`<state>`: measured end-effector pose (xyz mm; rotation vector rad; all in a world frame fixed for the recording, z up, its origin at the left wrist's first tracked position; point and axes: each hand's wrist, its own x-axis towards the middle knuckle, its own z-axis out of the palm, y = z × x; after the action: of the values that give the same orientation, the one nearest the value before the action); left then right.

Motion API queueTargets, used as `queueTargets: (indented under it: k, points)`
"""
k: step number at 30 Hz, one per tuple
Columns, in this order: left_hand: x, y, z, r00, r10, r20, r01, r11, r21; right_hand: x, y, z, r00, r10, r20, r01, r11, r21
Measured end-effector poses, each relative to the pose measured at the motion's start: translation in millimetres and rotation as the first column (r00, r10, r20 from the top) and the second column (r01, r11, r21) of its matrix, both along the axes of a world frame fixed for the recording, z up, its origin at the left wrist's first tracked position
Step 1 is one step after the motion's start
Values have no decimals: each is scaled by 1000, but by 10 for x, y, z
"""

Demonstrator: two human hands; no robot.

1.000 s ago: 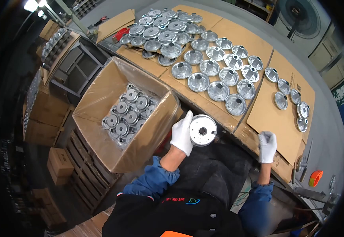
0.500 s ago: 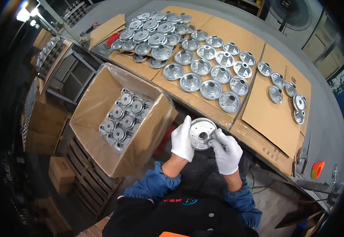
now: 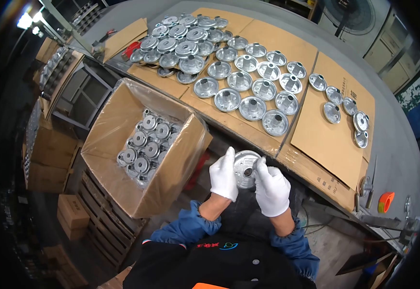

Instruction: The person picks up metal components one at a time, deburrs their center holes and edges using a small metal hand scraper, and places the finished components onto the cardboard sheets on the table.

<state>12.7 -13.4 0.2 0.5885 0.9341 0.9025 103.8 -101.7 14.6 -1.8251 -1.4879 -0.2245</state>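
Between my two white-gloved hands is a round metal part (image 3: pixel 244 168) with a hole in its middle, held over my lap just off the table's front edge. My left hand (image 3: pixel 223 176) grips its left rim. The fingers of my right hand (image 3: pixel 271 188) are pressed together at its right side, covering that rim; whether they pinch anything else is hidden. Several similar metal parts (image 3: pixel 252 108) stand in rows on cardboard, stem up, and more are stacked (image 3: pixel 177 45) at the far left. An open lined carton (image 3: pixel 171 178) on my left holds several parts.
On the table's right, a cardboard sheet (image 3: pixel 316 139) bears several more parts. Beyond it lie an orange tape roll (image 3: pixel 386 202) and metal tools. A wooden pallet (image 3: pixel 105 212) and a small closed box (image 3: pixel 73 212) are at the lower left. A fan (image 3: pixel 348 14) stands behind.
My right hand has come from the table's right edge to the round part and closed at its side. The view has shifted slightly, and the part in my left hand is turned a little.
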Motion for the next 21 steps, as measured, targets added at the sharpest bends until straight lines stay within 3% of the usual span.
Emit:
queueTargets:
  k: [3,9,11,18,21]
  points:
    - [-7,22,116,1000,-17,19,18,1000,-18,-4,-82,-14,999,33,33,-30,996,-79]
    - [15,-48,23,999,-41,-26,40,998,-42,15,-42,-28,1000,22,-3,-22,1000,9]
    - [-8,8,37,999,-41,-9,40,998,-48,-1,-106,17,999,29,45,-24,994,-107]
    - [18,-68,3,999,-50,-4,50,997,-63,9,-72,-35,999,13,31,-12,1000,-21]
    - [-11,-13,61,999,-53,2,53,997,-47,-16,-128,3,999,37,32,-33,993,-109]
